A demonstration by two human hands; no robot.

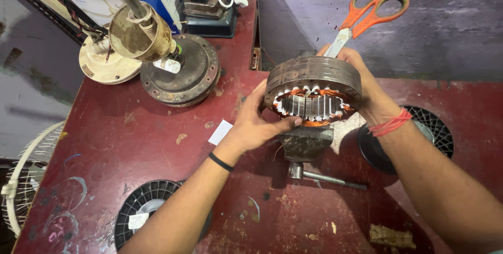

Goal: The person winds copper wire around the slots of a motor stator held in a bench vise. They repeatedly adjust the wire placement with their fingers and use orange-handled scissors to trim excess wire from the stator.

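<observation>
A round metal motor stator [313,82] with copper windings and white slot liners is held tilted above a small bench vise [305,144]. My left hand [255,124] grips its left rim, thumb along the lower edge. My right hand [367,87] holds the right rim from behind and also carries orange-handled scissors [369,15], blades tucked behind the stator and handles pointing up and right.
On the red worktable [131,144]: a fan motor housing [181,73] with a brass-coloured cup and rod [139,34] at back left, black wire spools [144,209] front left and right [432,128], a white paper slip [220,132], the vise handle [335,179]. A fan guard [26,175] sits off the left edge.
</observation>
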